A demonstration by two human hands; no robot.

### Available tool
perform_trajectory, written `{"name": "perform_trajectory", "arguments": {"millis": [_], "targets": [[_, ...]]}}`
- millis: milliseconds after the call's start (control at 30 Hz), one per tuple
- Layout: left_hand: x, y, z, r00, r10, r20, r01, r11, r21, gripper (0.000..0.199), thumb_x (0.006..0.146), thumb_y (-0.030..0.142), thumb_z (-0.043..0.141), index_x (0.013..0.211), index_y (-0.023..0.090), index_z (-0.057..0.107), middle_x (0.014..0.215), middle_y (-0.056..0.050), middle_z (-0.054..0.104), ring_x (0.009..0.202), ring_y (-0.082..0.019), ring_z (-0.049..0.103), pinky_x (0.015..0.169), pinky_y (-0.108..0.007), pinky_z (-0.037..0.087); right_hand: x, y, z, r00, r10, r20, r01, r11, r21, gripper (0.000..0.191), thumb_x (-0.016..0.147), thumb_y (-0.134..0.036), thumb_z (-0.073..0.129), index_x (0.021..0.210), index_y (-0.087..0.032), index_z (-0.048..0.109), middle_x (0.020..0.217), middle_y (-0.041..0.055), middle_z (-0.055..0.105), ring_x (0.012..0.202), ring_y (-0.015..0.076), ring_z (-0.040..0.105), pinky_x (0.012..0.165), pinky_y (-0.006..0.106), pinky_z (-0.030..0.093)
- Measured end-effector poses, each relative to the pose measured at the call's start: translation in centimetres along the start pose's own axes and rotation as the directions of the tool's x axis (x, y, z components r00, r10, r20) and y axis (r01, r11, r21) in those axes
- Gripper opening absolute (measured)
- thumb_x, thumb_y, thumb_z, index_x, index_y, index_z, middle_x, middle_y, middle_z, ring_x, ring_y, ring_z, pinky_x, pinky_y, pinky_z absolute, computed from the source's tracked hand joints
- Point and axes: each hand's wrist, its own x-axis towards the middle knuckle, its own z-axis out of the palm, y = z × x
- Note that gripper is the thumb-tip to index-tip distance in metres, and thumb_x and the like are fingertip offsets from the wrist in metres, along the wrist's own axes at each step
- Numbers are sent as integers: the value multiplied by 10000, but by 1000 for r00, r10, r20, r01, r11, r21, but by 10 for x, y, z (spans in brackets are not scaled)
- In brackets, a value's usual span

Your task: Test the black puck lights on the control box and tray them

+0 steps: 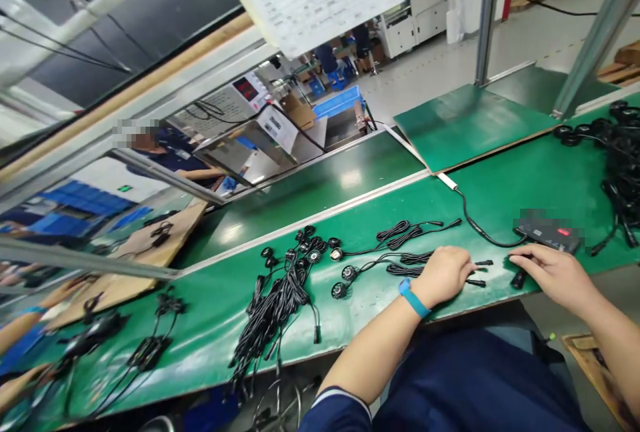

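Observation:
My left hand [443,275], with a blue band at the wrist, is closed over a thin black cable [413,270]. Two connector ends [483,263] stick out past its fingers. To the right, my right hand [555,275] pinches a black cable connector [518,279], partly hidden by the fingers, just in front of a small black box [543,233]. Left of my left hand, round black camera-like heads [339,290] lie at the far ends of the cables. Another pair of coiled cables [400,235] rests behind them.
A large bundle of black cables [280,299] lies mid-bench, and another pile [620,145] sits at the far right. A raised green board [475,125] and a metal post [487,19] stand behind. At the left, another person's hands [30,379] are beside black devices.

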Motion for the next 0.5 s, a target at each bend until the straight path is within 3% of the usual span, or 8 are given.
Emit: {"name": "perform_trajectory", "arguments": {"millis": [133, 200, 267, 367, 500], "targets": [[20, 1, -11, 974, -86, -211, 95, 995, 34, 247, 1007, 405, 570, 1110, 187, 622, 1117, -137, 664, 1072, -278, 591, 907, -413, 453, -2, -23, -1, 1000, 14, -13, -14, 1000, -2, 308, 952, -506, 599, 994, -251, 767, 977, 30, 759, 729, 189, 668, 747, 341, 543], [33, 0, -14, 961, -195, -197, 223, 966, 128, 239, 992, 350, 600, 1160, 180, 604, 1170, -149, 640, 1119, -299, 562, 928, -435, 438, -2, -31, -1, 1000, 6, -17, -5, 1000, 3, 307, 963, -475, 586, 1015, -229, 762, 971, 45, 753, 705, 180, 657, 729, 333, 539], [43, -1, -14, 952, -290, -97, 305, 927, 220, 178, 978, 316, 620, 1091, 178, 616, 1101, -135, 640, 1066, -296, 566, 893, -425, 434, -2, -36, -1, 1000, 7, -17, -6, 1000, 13, 307, 968, -457, 579, 1023, -215, 760, 956, 52, 749, 693, 176, 654, 721, 329, 538], [47, 4, -13, 961, -275, 4, 263, 925, 276, 101, 983, 288, 609, 950, 192, 611, 1000, -102, 639, 987, -273, 569, 848, -392, 425, -2, -39, -2, 1000, 16, -16, -15, 999, 37, 297, 969, -447, 578, 1018, -219, 762, 967, 50, 754, 719, 184, 668, 743, 335, 551], [45, 19, -2, 995, -97, 19, 92, 980, 177, 127, 1008, 313, 577, 963, 195, 588, 973, -74, 658, 938, -244, 572, 829, -364, 431, -1, -38, -2, 1000, 17, -18, -16, 995, 96, 285, 959, -446, 583, 1003, -234, 769, 1016, 44, 762, 841, 216, 704, 838, 362, 567]]}}
